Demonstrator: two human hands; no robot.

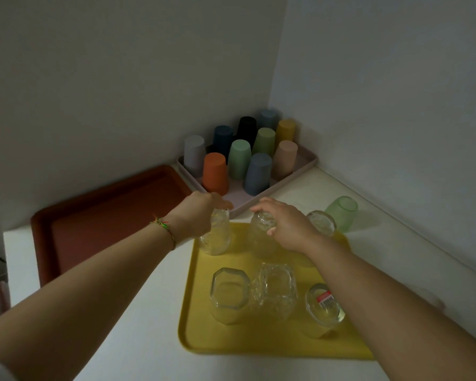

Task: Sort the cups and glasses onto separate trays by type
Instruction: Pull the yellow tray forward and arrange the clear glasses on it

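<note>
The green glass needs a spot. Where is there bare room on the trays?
The brown tray, left of the yellow tray, shows bare floor throughout. The yellow tray has a free strip along its near edge. The pink tray is crowded with cups.

Both forearms bare, extended. Left arm enters from 8 o'clock; left hand (pixel 197 215) palm down, fingers curled over top of left-side glass (pixel 216 239). Right arm enters from 4 o'clock; right hand (pixel 289 225) palm down, fingers gripping top of middle glass (pixel 259 240). Hands close, not touching.
</note>
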